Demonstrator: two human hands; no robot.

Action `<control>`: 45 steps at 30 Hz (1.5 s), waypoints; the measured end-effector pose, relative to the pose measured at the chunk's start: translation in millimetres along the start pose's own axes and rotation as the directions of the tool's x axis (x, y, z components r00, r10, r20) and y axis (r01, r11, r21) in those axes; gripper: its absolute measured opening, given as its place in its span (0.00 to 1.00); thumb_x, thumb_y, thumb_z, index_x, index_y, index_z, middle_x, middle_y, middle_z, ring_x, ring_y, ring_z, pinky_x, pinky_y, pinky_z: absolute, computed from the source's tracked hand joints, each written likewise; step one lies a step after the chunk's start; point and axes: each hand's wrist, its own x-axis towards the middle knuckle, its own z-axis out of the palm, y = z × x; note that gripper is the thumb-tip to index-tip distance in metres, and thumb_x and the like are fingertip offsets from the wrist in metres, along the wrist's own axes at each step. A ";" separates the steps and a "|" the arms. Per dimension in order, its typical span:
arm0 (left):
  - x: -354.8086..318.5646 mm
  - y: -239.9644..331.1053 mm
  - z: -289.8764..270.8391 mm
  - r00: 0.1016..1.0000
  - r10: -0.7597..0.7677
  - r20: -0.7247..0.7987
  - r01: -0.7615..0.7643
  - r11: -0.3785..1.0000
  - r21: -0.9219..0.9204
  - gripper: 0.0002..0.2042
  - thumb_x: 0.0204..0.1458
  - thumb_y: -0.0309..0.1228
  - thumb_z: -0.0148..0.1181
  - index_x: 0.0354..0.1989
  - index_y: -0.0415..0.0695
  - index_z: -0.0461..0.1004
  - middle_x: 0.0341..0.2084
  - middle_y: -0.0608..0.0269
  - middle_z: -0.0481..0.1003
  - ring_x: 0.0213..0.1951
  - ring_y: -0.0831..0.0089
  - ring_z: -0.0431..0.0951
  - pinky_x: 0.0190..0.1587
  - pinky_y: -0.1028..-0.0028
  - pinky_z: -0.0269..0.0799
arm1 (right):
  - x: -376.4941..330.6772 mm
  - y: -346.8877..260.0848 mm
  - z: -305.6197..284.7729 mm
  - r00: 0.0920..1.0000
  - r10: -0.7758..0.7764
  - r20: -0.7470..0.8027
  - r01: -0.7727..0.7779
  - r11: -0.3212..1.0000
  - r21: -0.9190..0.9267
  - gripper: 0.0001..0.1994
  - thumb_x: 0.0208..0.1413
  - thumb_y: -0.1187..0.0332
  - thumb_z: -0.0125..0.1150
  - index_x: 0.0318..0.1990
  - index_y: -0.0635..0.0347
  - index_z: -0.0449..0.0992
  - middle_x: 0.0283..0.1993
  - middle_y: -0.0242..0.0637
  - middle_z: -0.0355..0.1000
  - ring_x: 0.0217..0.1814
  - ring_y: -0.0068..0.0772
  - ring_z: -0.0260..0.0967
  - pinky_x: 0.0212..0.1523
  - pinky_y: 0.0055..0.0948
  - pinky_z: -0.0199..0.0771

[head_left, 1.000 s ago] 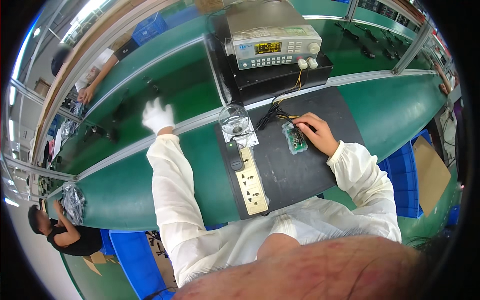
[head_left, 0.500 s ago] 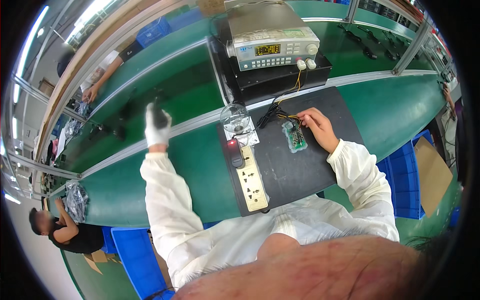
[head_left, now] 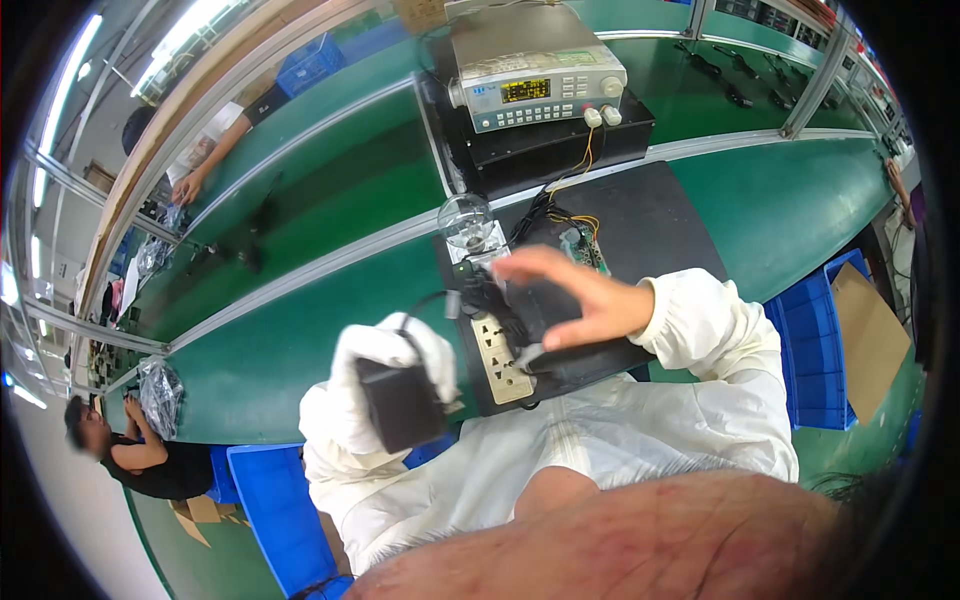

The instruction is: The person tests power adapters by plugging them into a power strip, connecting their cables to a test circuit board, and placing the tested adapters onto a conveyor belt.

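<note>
Small amber-lit screen [head_left: 524, 90] on the grey bench instrument [head_left: 535, 65]; brown cardboard sheet [head_left: 868, 340] far right.

Motion blurs both hands [head_left: 480, 340]; the right one hides part of the circuit board [head_left: 585, 250].

Power strip [head_left: 500, 358] on a mat [head_left: 650, 215] on the bench [head_left: 290, 330], instrument box [head_left: 535, 75] behind it, crates [head_left: 825, 340] to the right

White long sleeves [head_left: 720, 340]; a white glove on the left grip [head_left: 395, 350].
</note>
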 end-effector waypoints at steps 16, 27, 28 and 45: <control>-66.8 -108.5 -44.7 0.852 -0.264 -0.453 0.383 0.903 0.194 0.11 0.69 0.38 0.40 0.46 0.46 0.66 0.39 0.59 0.70 0.36 0.72 0.73 0.41 0.73 0.71 | -90.7 -3.9 -32.3 0.943 0.258 -0.212 -0.329 0.611 -0.720 0.05 0.55 0.69 0.61 0.38 0.56 0.78 0.33 0.38 0.72 0.36 0.42 0.72 0.37 0.35 0.72; -54.3 -127.3 -41.8 0.950 0.001 -0.313 0.264 0.532 0.804 0.07 0.59 0.23 0.51 0.44 0.41 0.73 0.42 0.54 0.71 0.45 0.62 0.72 0.50 0.68 0.67 | -97.7 29.2 -41.9 0.967 0.096 -0.234 -0.250 0.232 -0.940 0.08 0.44 0.73 0.63 0.35 0.54 0.79 0.35 0.33 0.66 0.36 0.32 0.68 0.38 0.30 0.71; -54.2 -126.9 -39.9 0.947 0.004 -0.321 0.276 0.506 0.818 0.08 0.55 0.22 0.55 0.43 0.41 0.74 0.43 0.51 0.70 0.45 0.57 0.72 0.50 0.66 0.68 | -97.2 32.5 -42.7 0.967 0.098 -0.234 -0.251 0.234 -0.939 0.08 0.44 0.73 0.63 0.35 0.54 0.79 0.35 0.33 0.66 0.36 0.32 0.68 0.38 0.30 0.71; -39.1 -152.2 -55.0 0.921 0.061 -0.384 0.215 0.743 0.634 0.39 0.40 0.27 0.72 0.63 0.40 0.60 0.53 0.50 0.66 0.44 0.65 0.72 0.48 0.67 0.71 | -63.4 48.4 -65.3 0.927 -0.042 -0.373 -0.346 0.287 -0.893 0.11 0.46 0.74 0.67 0.39 0.57 0.81 0.32 0.33 0.68 0.34 0.36 0.68 0.36 0.33 0.70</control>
